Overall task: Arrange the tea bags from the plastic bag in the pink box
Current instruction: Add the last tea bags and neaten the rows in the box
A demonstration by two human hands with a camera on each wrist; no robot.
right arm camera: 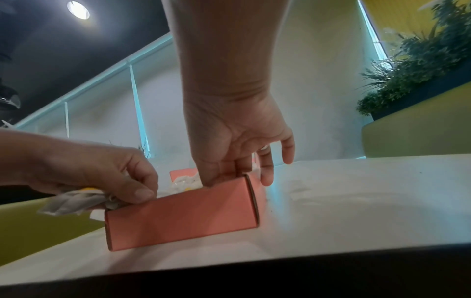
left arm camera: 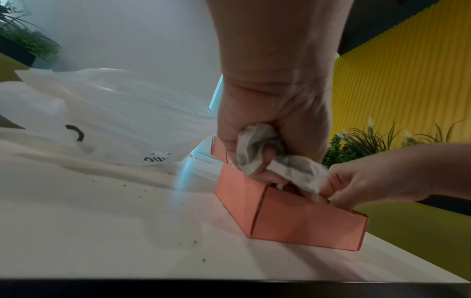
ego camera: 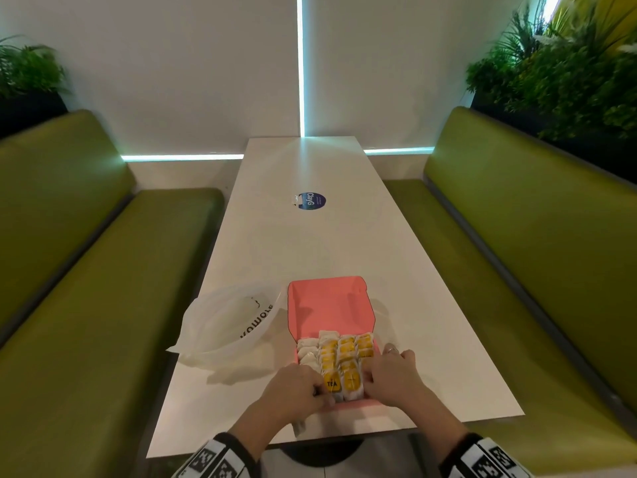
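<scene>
The pink box (ego camera: pixel 330 305) sits open near the table's front edge, its lid standing up at the back. Rows of tea bags (ego camera: pixel 348 350) with yellow labels fill it. My left hand (ego camera: pixel 293 388) is at the box's near left corner and grips a crumpled bunch of tea bags (left arm camera: pixel 257 145), also visible as tea bags (right arm camera: pixel 71 201) hanging over the box (right arm camera: pixel 183 213). My right hand (ego camera: pixel 393 374) is at the near right corner. Its thumb and forefinger pinch the front wall's rim, while the other fingers (right arm camera: pixel 265 173) reach down outside the box. The white plastic bag (ego camera: pixel 224 322) lies left of the box.
The long white table (ego camera: pixel 310 243) carries a round blue sticker (ego camera: pixel 312 201) further back. Green benches (ego camera: pixel 86 270) run along both sides, with plants (ego camera: pixel 568 74) behind them. Dark crumbs (left arm camera: pixel 142 193) dot the table beside the box (left arm camera: pixel 293 221).
</scene>
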